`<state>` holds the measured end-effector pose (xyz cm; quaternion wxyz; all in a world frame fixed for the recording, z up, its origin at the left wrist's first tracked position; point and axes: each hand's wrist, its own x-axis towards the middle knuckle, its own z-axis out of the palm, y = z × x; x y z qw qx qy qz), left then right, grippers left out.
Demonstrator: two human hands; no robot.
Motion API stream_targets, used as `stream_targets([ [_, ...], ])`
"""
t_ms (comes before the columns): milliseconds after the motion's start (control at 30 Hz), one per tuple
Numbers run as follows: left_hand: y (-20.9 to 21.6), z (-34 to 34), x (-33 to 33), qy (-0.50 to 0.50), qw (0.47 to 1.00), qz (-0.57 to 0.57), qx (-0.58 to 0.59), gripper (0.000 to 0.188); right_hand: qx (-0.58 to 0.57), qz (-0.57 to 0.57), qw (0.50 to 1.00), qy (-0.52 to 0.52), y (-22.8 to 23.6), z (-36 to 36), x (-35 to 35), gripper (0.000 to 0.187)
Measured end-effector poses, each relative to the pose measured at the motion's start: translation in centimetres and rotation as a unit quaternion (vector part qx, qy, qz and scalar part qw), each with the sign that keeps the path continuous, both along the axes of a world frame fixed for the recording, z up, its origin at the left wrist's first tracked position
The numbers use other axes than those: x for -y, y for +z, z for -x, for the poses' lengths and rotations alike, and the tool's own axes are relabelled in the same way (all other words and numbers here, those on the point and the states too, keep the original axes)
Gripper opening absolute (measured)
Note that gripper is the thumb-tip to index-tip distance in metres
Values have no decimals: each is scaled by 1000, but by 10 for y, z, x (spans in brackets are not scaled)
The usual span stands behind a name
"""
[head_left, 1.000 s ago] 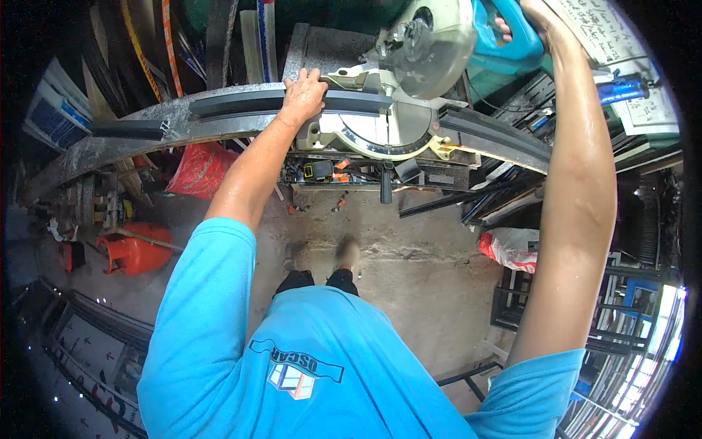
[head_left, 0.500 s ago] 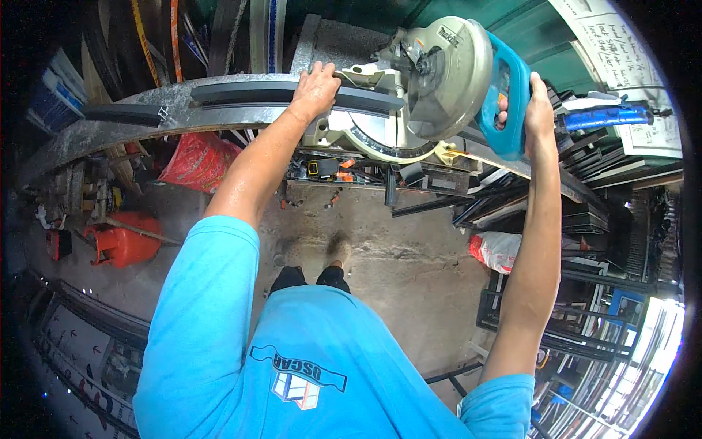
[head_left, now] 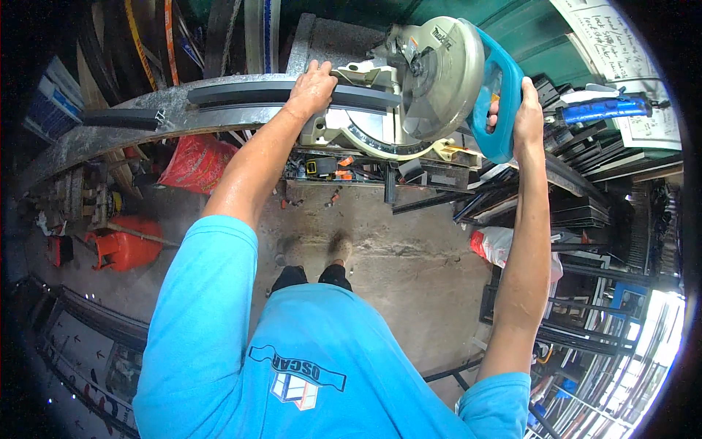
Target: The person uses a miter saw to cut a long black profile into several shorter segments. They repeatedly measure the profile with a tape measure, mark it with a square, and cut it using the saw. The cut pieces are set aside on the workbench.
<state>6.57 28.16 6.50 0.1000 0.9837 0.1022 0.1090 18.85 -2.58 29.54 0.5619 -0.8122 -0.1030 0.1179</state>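
Observation:
A mitre saw [head_left: 447,77] with a cream blade guard stands on the metal bench, its head over the right part of the base. My right hand [head_left: 528,121] is wrapped around the saw's teal D-shaped handle [head_left: 506,88]; some fingertips show through the opening. A long dark grey metal profile [head_left: 238,94] lies across the saw table, its right end beside the guard. My left hand [head_left: 313,89] holds the profile down near the saw's fence, fingers curled over its far side. The blade is mostly hidden by the guard.
Another dark profile piece [head_left: 121,118] lies on the bench's left. A red sack [head_left: 196,162] hangs or stands below the bench, near an orange gas cylinder [head_left: 128,243]. Stacked dark profiles [head_left: 578,208] fill the right side, with a blue tool [head_left: 605,110] above them.
The saw's head and handle have shifted slightly left, my right hand moving with them. My left hand stays on the profile; the whole view has moved a little.

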Motion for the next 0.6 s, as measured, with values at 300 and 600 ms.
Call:
stream_targets([
  [300,-2,-1,-1,-1,1000,-1,-3,35,8,8,1000,4,0,2,0,64],
  [600,-2,-1,0,2,1000,-1,6,34,24,18,1000,1,-3,3,1,67],
])
